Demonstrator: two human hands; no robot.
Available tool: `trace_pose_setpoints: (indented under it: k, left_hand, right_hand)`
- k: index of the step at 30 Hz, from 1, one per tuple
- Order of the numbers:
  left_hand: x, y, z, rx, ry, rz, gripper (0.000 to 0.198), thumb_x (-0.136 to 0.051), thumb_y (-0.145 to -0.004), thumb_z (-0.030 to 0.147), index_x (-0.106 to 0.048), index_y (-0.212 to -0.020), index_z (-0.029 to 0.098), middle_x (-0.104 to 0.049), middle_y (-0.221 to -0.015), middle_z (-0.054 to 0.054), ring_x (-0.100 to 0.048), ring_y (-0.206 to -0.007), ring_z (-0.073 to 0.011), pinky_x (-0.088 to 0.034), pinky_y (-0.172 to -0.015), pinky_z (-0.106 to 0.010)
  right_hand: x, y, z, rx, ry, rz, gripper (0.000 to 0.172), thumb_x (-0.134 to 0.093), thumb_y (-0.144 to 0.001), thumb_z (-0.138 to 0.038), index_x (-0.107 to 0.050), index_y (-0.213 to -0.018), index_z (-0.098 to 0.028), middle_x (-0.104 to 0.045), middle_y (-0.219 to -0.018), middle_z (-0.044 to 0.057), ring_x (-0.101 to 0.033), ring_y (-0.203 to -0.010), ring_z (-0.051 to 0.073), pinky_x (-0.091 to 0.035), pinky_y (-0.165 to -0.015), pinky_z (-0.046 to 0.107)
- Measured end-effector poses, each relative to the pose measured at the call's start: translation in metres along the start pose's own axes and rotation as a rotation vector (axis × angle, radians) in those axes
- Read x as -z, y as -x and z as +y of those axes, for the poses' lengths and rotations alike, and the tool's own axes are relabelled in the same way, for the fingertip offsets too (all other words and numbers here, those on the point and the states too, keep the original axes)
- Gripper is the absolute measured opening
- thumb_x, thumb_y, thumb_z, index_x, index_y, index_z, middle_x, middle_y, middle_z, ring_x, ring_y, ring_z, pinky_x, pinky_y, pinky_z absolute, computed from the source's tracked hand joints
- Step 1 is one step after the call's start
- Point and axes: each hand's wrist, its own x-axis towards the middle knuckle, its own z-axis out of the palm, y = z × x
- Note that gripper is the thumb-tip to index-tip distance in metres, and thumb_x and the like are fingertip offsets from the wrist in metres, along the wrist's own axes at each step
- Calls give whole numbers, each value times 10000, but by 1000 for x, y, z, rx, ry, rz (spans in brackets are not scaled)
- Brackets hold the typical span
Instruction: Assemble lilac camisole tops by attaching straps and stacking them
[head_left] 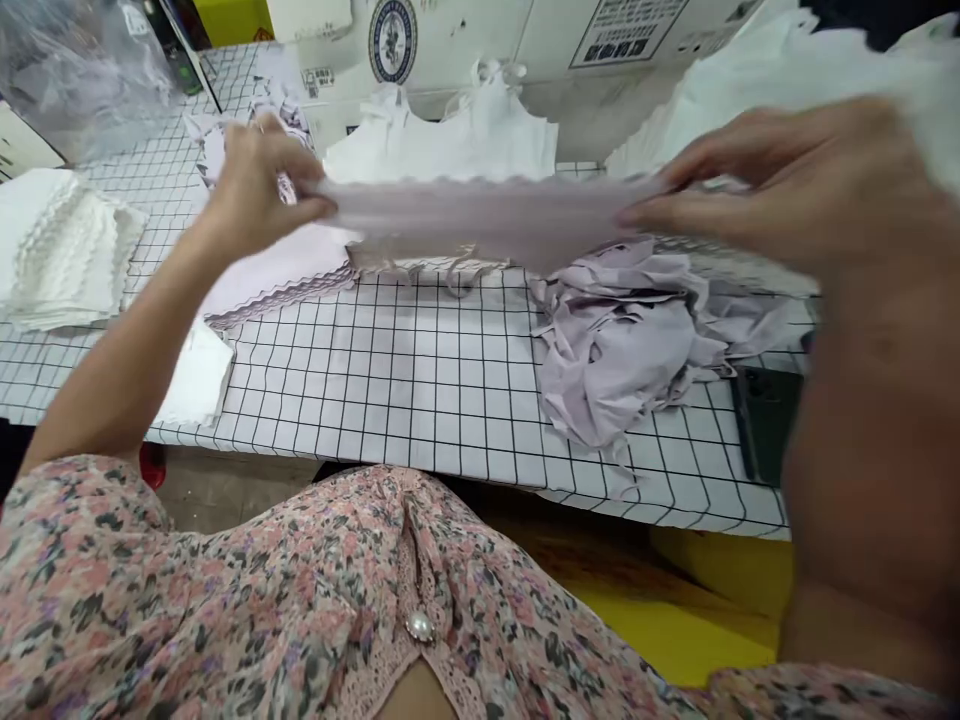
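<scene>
Between my two hands a pale lilac piece of fabric [480, 210] with a scalloped edge is stretched out above the table, blurred by motion. My left hand [262, 185] pinches its left end. At the opposite end my right hand [772, 185] is closed on it between thumb and fingers. A stack of lilac scalloped fabric [285, 270] lies below my left hand. Below and left of my right hand is a crumpled heap of lilac fabric [622, 330]. Behind the stretched piece sit white garments with thin straps [457, 135].
A grid-patterned cloth [390, 370] covers the table. White scalloped pieces [60, 250] are stacked at the left. A dark phone [765, 420] lies near the front right edge. White cartons [495, 40] stand at the back, and more white fabric [787, 90] is piled at the right.
</scene>
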Motion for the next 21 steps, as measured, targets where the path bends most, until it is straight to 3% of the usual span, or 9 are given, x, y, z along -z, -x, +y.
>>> trace_pose_setpoints:
  k: [3,7,10,13,17,21]
  left_hand:
    - [-58,5,-17,161,52,-55,257,-881,-896,273,-678,-904,114,-698,-938,-53,-558,-1163,-264,-304,-1201,-676]
    - [-102,29,-28,138,106,89,200,-819,-896,220,-623,-928,198,-693,-961,-55,-552,-1175,-295,-333,-1160,-608]
    - [-122,75,-23,96,58,95,115,-743,-921,222,-629,-941,222,-689,-974,-47,-563,-1199,-315,-346,-1117,-578]
    - [-144,137,-8,40,14,40,58,-689,-937,207,-664,-913,253,-678,-906,-32,-602,-1130,-305,-369,-1050,-521]
    - [-155,211,19,-9,19,-12,183,-652,-957,150,-754,-970,302,-664,-838,-20,-617,-1002,-250,-381,-984,-471]
    - [-141,240,46,52,229,-41,357,-620,-957,118,-793,-1180,338,-692,-1020,-50,-644,-955,-219,-461,-928,-445]
  right_hand:
    - [-44,9,6,-55,103,-107,553,-827,-807,-682,-799,-786,-130,-750,-771,64,-618,-762,117,-498,-728,352]
    - [-71,36,22,40,184,13,361,-833,-919,-495,-782,-818,-152,-796,-853,106,-666,-888,200,-524,-818,393]
    - [-76,81,17,248,106,61,198,-806,-953,-374,-776,-863,-200,-788,-828,59,-663,-789,200,-526,-799,418]
    - [-86,134,-1,398,18,25,77,-770,-963,-227,-755,-889,-214,-787,-818,30,-639,-754,204,-526,-737,401]
    - [-94,194,-24,385,-2,-144,108,-737,-951,-128,-745,-871,-201,-802,-856,37,-623,-815,216,-549,-743,388]
    - [-90,227,-46,245,-122,-161,76,-725,-988,-240,-787,-1031,-246,-837,-993,50,-708,-831,210,-587,-801,407]
